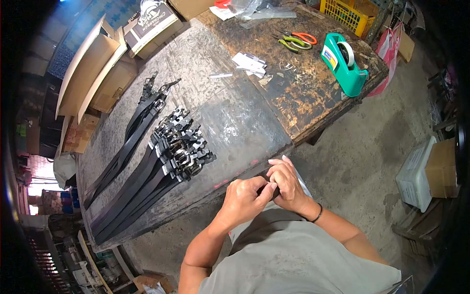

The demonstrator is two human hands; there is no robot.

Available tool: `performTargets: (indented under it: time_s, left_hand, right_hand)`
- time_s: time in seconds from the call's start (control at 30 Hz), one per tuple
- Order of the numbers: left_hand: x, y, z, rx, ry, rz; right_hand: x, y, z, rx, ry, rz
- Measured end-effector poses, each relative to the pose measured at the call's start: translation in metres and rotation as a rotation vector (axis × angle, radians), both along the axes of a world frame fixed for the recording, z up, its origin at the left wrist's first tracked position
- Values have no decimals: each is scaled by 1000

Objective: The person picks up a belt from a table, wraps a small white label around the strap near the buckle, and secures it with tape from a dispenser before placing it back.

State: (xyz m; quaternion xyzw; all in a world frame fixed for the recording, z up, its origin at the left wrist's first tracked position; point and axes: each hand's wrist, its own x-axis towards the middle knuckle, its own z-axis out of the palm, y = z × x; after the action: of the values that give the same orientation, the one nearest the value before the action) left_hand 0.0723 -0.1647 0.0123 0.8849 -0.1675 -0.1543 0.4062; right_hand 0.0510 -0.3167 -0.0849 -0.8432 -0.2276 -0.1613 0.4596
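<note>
My left hand (pixel 246 197) and my right hand (pixel 288 182) meet in front of my body, just off the table's near edge. Both are closed round a small dark piece (pixel 275 192), mostly hidden by the fingers. Left of my hands, a thick bundle of black straps with metal buckles (pixel 181 147) lies on the grey table top (pixel 240 117). Beyond it is a smaller group of black straps (pixel 132 134).
A green tape dispenser (pixel 345 66), pliers with green handles (pixel 296 44), orange-handled scissors (pixel 307 37) and white slips (pixel 249 63) lie farther back. Cardboard boxes (pixel 105 93) line the far left. A lidded plastic box (pixel 415 174) stands at the right.
</note>
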Motion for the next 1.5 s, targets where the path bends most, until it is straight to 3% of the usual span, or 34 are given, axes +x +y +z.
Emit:
performTargets:
  time_s: [0.3, 0.37, 0.47, 0.83, 0.93, 1.0, 1.03, 1.1, 1.33, 1.4, 1.47, 1.5]
  left_hand:
    - [1, 6, 2, -26, -22, 50]
    - [7, 15, -7, -59, 42, 89]
    - [15, 36, -12, -130, 127, 160]
    - [14, 59, -40, -139, 187, 137]
    - [8, 43, -39, -307, 134, 59]
    - [5, 33, -36, -241, -116, -47]
    - [5, 32, -37, -245, -118, -48]
    - [4, 32, -42, -55, -301, -123]
    - [5, 33, -49, -123, -462, -44]
    - [10, 32, -58, -139, -638, -83]
    - [10, 29, -59, -160, -643, -87]
    - [8, 28, -59, -180, -519, -56]
  right_hand:
    - [4, -7, 3, -46, -22, -35]
    - [8, -11, 6, -28, 146, 54]
    - [15, -21, 20, -13, 152, 156]
    - [30, -38, 53, -290, 62, 203]
    - [31, -36, 59, -325, 59, 222]
    - [32, -34, 60, -337, 48, 252]
    - [32, -34, 62, -341, 46, 251]
    - [33, -34, 69, -316, 37, 265]
    - [43, -36, 88, -460, -78, 238]
    - [49, -39, 94, -566, -102, 273]
    - [57, -37, 104, -627, -96, 265]
    - [62, -37, 107, -593, -75, 315]
